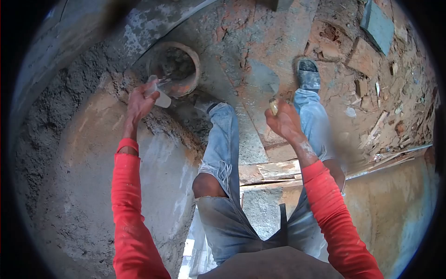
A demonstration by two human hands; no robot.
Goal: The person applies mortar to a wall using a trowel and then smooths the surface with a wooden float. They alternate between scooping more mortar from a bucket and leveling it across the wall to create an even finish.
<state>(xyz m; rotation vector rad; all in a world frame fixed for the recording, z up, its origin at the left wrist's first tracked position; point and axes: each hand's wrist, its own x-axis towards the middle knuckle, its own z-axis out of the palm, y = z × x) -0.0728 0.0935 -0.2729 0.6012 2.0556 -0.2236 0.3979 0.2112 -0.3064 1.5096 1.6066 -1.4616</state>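
Observation:
My left hand (141, 101) is closed around a whitish, translucent plastic piece (162, 99), held beside the rim of a round clay-coloured pipe (197, 69). Dark, rough material shows inside the pipe's opening. My right hand (284, 122) grips a trowel by its yellowish handle (273, 106), in front of my right lower leg. Beyond the fist, the trowel's grey, leaf-shaped blade (263, 76) blends into the dusty floor. Pale dust or mortar coats my right wrist.
Rough grey mortar (35, 125) borders a smoother cement surface (107, 186) on the left. Broken bricks (364, 58), a bluish slab (377, 28) and loose rubble lie at right. My dusty shoe (309, 74) stands beside them. Wooden boards (278, 171) run below, between my legs.

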